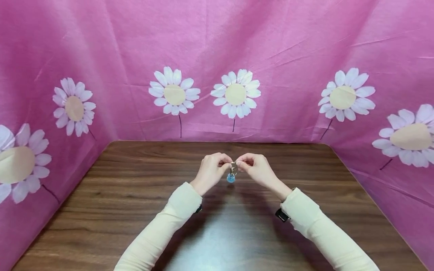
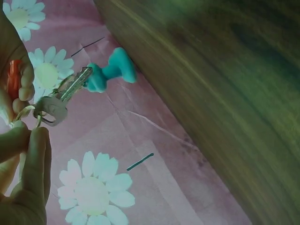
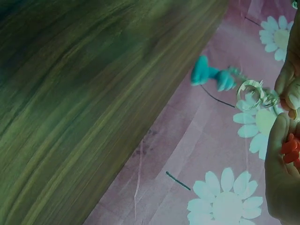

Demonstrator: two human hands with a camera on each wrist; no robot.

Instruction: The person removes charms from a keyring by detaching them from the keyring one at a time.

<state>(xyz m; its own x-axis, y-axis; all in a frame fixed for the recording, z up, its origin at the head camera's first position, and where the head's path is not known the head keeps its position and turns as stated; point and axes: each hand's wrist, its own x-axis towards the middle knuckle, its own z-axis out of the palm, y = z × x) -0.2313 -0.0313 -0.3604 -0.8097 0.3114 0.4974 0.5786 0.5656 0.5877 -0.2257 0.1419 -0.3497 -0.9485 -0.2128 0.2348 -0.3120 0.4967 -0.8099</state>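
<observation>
1. Head view gives me the widest thing first: pink cloth (image 1: pixel 291 34) on three sides, printed with white daisies (image 1: pixel 235 94).
2. Enclosed by it, I see the brown wood-grain table (image 1: pixel 156 169), a pale glare lying on its near part.
3. Two pale sleeves (image 1: pixel 154 229) reach in from the near edge, a black band (image 1: pixel 282 215) showing below the right cuff.
4. I read the person's left hand (image 1: pixel 211 169) as bent inward, thumb and fingertips nearly together in a narrow pinch on the metal keyring (image 1: pixel 233 168).
5. Opposite it, just beside, the right hand (image 1: pixel 259 169) has its fingers curled, thumb and forefinger meeting at the keyring's other side; I can't tell exactly which part those tips touch.
6. The keyring itself is in the air above the table, between both sets of fingertips.
7. From it hangs a teal charm (image 1: pixel 231 178), lobed at both ends on my wrist feeds.
8. My left wrist feed shows a silver key (image 2: pixel 54 108) on the ring, beside the left fingertips.
9. Smallest, an orange piece (image 3: pixel 291 149) sits within the right hand's curled fingers, partly hidden.
</observation>
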